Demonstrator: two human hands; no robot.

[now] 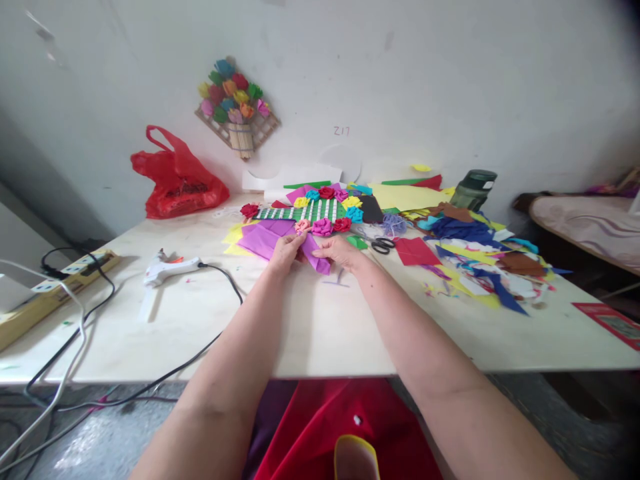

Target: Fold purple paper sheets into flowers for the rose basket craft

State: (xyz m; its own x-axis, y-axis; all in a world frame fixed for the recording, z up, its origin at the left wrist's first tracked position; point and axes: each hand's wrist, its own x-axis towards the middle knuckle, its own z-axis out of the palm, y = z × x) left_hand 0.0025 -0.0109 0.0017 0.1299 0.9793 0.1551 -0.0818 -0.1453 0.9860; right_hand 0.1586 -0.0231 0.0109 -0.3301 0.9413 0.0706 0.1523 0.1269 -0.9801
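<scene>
Paper point(320, 263) (purple, probably light, soft and easily creased) is pinched by left hand point(289, 253) and right hand point(339, 254), just in front of the flowered craft point(313, 212); its edges seem the safest hold.

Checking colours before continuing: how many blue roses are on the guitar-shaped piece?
2: a blue rose on the far edge of the piece, another blue rose at its right end. Others may be hidden.

You're at a craft table point(330, 340) in what looks like a home: there's your glue gun point(173, 269), scissors point(383, 246), heaped paper scraps point(460, 231), and a bed or couch point(590, 227) alongside!
</scene>
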